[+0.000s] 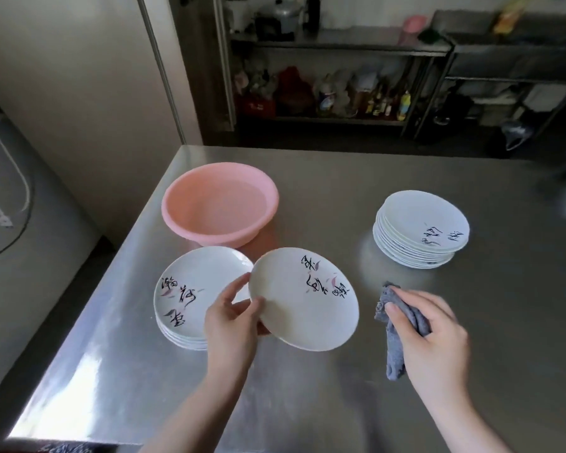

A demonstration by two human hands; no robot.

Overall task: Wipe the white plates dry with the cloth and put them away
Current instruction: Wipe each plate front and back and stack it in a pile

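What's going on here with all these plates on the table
A person is drying dishes at a steel table. The left hand holds a white plate by its rim, tilted above the table, while the right hand grips a grey cloth beside it. One plate stack sits on the left near a pink basin, and a taller stack on the right.

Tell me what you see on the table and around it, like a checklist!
Surface: steel table, shiny, with glare at the left.
Job's things: held plate; left stack; taller right stack; grey cloth.
Clutter: pink basin behind the left stack; contents unclear.
Grippers: left hand grips the held plate's rim; right hand holds the cloth, off the plate.
Cables: white cord and dark cable at far left, off the table.
Surroundings: shelves behind hold a pot and bottles, blurred.
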